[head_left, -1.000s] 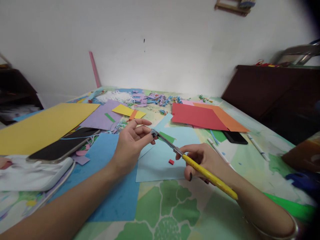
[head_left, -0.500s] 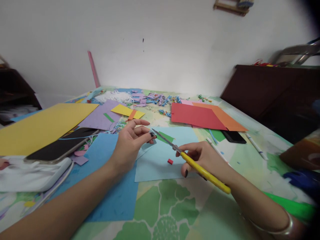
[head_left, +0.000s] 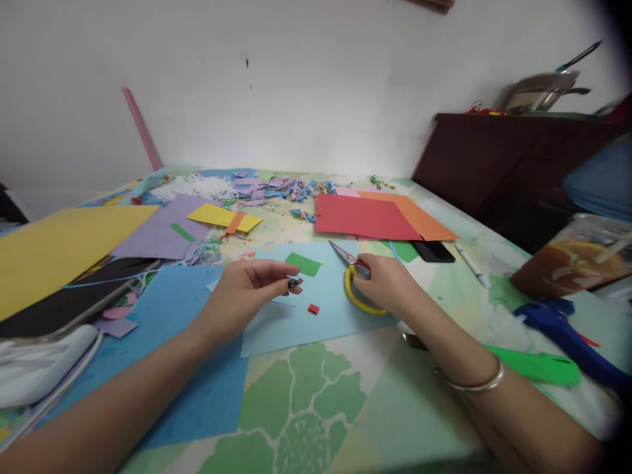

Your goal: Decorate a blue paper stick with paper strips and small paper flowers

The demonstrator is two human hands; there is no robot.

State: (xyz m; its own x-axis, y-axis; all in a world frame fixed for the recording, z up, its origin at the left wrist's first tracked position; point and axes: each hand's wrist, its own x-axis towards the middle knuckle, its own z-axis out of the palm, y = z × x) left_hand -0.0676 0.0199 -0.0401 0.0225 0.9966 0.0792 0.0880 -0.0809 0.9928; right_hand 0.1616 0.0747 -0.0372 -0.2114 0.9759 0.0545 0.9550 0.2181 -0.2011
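My left hand [head_left: 249,284] hovers low over a light blue sheet [head_left: 296,326], thumb and fingers pinched together on something too small to make out. My right hand [head_left: 386,283] rests on yellow-handled scissors [head_left: 351,289], fingers curled over the handle. The scissors lie on the light blue sheet with their blades [head_left: 340,253] pointing away. Between the hands lie a green paper rectangle [head_left: 303,264] and a tiny red scrap [head_left: 313,308]. A bangle [head_left: 474,382] circles my right wrist.
Around the hands lie a blue sheet [head_left: 197,355], yellow sheet [head_left: 54,250], purple sheet [head_left: 158,230], red sheet [head_left: 365,217] and orange sheet [head_left: 419,220]. Also here: paper shreds [head_left: 276,187], two phones [head_left: 74,296] [head_left: 433,251], a pen [head_left: 471,265], a blue tool [head_left: 567,332], a jar [head_left: 573,263], a dark cabinet [head_left: 494,164].
My right hand has lowered the scissors from the air onto the light blue sheet. My left hand has dropped lower. The view has shifted to the right.
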